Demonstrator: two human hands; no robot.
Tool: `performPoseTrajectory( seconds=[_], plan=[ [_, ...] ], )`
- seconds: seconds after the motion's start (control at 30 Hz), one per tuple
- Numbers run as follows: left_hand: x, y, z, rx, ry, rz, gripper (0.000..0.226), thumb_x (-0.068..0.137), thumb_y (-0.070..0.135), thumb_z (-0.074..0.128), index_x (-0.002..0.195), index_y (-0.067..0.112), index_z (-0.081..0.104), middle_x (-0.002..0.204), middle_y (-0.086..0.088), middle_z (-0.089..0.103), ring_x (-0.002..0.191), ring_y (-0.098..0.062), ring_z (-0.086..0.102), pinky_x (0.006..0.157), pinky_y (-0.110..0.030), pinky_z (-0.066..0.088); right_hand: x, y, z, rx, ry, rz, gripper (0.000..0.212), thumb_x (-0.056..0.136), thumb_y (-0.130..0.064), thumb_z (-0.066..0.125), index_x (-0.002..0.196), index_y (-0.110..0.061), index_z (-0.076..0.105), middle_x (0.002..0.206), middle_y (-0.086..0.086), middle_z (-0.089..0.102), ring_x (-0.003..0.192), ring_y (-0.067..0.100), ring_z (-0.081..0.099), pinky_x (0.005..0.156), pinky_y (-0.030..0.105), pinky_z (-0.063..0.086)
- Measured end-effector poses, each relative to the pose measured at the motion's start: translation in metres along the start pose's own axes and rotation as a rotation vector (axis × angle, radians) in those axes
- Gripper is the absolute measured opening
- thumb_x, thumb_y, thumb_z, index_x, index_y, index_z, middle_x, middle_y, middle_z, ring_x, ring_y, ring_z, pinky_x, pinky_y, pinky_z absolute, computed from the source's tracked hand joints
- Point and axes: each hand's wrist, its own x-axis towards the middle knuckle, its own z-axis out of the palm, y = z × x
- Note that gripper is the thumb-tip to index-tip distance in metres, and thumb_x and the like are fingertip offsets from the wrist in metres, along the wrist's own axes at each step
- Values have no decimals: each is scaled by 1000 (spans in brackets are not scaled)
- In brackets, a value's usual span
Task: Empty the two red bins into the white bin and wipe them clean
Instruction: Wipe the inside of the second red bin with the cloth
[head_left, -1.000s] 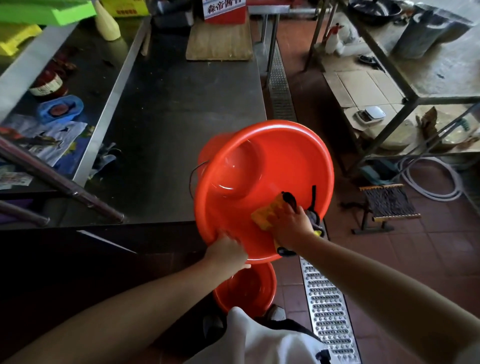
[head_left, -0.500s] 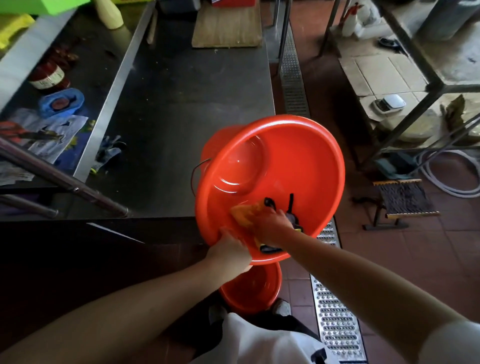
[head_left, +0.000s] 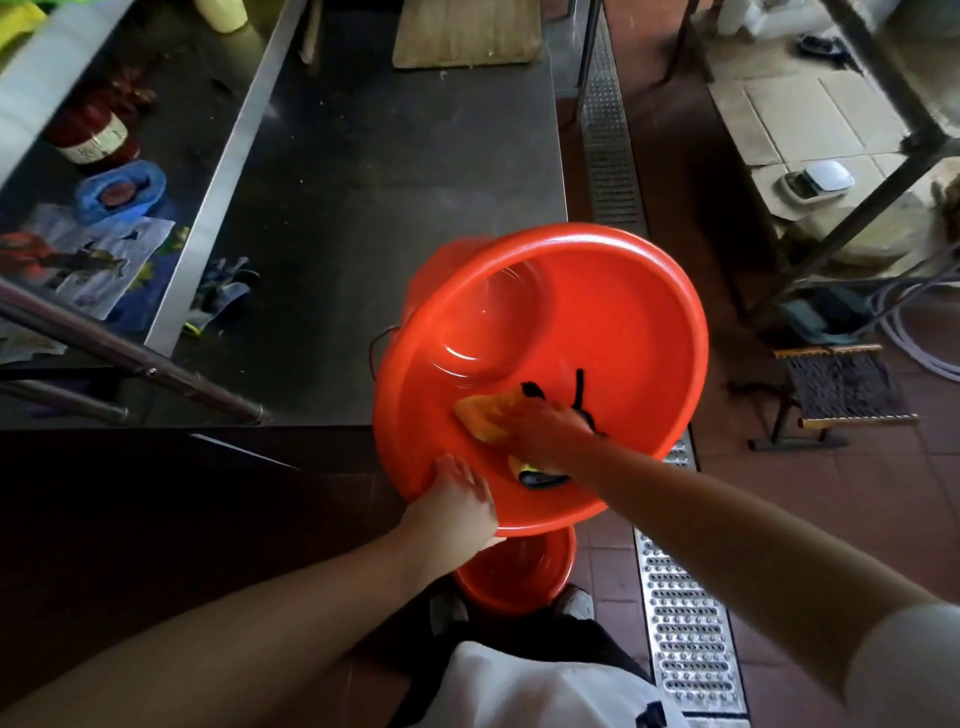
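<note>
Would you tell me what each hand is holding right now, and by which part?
The left hand grips the tilted red bin by its near rim. The right hand holds a yellow cloth against the bin's inner wall.

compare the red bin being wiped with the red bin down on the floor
The wiped red bin is held tilted at the table's edge, left hand gripping its rim, right hand pressing a cloth inside. The floor bin sits upright, untouched, mostly hidden. Both are round red plastic.
</note>
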Motion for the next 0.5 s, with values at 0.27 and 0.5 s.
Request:
performPoseTrajectory(
  seconds=[0.27,0.5],
  plan=[
    [15,15,-9,214,60,78,64,85,0,3,125,-21,49,117,-47,52,106,-60,56,88,-63,49,44,-15,2,209,51,277,61,92,-25,57,150,-27,38,160,5,30,145,30,23,111,46,24],
    [11,11,5,41,60,-48,45,80,36,59,96,-2,75,91,-29,71,82,-43,71,73,-51,59,45,-11,1,198,41,176,57,100,-30,44,153,-37,28,164,-4,20,148,24,18,111,48,24]
  ],
)
